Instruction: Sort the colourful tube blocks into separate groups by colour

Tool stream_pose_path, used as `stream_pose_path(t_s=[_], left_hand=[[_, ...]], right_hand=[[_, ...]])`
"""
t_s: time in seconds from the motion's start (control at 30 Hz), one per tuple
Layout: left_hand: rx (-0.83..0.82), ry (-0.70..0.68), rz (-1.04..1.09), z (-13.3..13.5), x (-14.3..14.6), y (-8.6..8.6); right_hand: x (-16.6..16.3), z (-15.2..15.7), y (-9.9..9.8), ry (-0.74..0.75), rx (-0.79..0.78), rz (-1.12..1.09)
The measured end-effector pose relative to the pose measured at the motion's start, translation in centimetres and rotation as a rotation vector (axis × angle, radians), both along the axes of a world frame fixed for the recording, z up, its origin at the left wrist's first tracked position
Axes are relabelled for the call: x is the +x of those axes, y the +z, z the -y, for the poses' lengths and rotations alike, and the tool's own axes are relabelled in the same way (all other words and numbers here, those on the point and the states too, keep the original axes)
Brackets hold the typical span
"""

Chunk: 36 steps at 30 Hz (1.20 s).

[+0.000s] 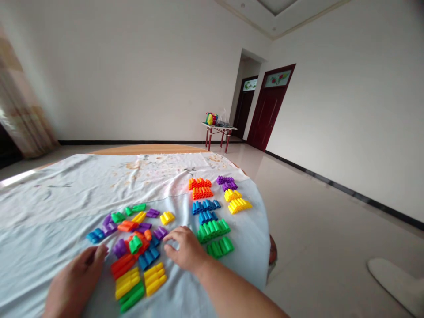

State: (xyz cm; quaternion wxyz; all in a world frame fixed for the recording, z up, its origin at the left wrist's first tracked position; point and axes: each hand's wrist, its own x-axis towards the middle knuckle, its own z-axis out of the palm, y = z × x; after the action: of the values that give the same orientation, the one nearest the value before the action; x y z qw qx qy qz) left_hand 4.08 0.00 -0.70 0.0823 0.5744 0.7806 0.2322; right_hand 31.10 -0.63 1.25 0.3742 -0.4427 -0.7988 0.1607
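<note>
My right hand [185, 249] hovers with bent fingers beside a purple piece of joined tubes [160, 232]. There is a gap between its thumb and index finger, and nothing shows in it. Left of the loose pile, my left hand [77, 278] rests near the cloth, loosely curved, with no object visible in it. Between the hands lie mixed plastic tube blocks: a green one [135, 244] on top, orange-red [123, 266], blue [149, 258], yellow [155, 279] and dark green [132, 297] ones. Another yellow piece [167, 217] lies just beyond my right hand.
Rows sorted by colour stand on the right: orange [200, 187], blue [206, 206], green [213, 230], purple [227, 182] and yellow [239, 205]. A pale, wrinkled cloth [86, 185] covers the round table [149, 149]. Farther off, a small table [218, 127] holds bags.
</note>
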Motion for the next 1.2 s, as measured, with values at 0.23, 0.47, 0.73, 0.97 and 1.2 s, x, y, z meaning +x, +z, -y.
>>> stream_pose_path(t_s=[0.23, 0.47, 0.73, 0.97, 1.2], left_hand=[[0.0, -0.028, -0.036, 1.7, 2.7, 2.9], [0.031, -0.018, -0.042, 1.7, 2.8, 2.6], [0.014, -0.005, -0.063, 1.5, 2.8, 2.6], [-0.026, -0.005, -0.086, 1.2, 2.4, 2.3], [-0.126, -0.008, -0.096, 1.0, 2.4, 2.9]], right_hand=[[0.3, 1.0, -0.4, 0.181, -0.047, -0.018], [0.5, 1.7, -0.6, 0.407, -0.079, 0.087], [1.8, 1.1, 0.2, 0.386, -0.103, 0.105], [1.3, 1.1, 0.1, 0.2, -0.1, 0.127], [1.3, 0.9, 0.5, 0.2, 0.021, 0.182]])
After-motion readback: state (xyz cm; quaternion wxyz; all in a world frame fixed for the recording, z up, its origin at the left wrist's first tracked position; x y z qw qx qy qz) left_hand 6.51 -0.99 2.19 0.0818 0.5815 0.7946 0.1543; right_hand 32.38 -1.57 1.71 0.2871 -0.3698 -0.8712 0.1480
